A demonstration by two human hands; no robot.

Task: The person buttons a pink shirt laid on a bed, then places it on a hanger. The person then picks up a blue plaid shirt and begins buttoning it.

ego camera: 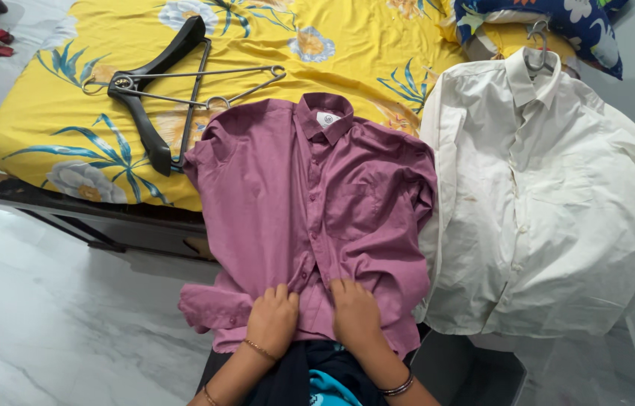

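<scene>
A mauve button-up shirt (317, 203) lies face up across the edge of a bed, collar away from me, its hem hanging toward my lap. My left hand (272, 319) rests flat on the lower front of the shirt, left of the button placket. My right hand (355, 316) presses on the lower front just right of the placket. Both hands lie palm down with fingers together, touching the cloth, and I cannot tell whether they pinch it. Bangles show on both wrists.
A cream shirt (550, 203) on a metal hanger (537, 46) lies to the right. A black hanger (145, 90) and wire hangers (205, 86) lie on the yellow floral bedsheet (54, 128). A blue floral pillow (573, 22) sits top right. Marble floor (47, 316) lies left.
</scene>
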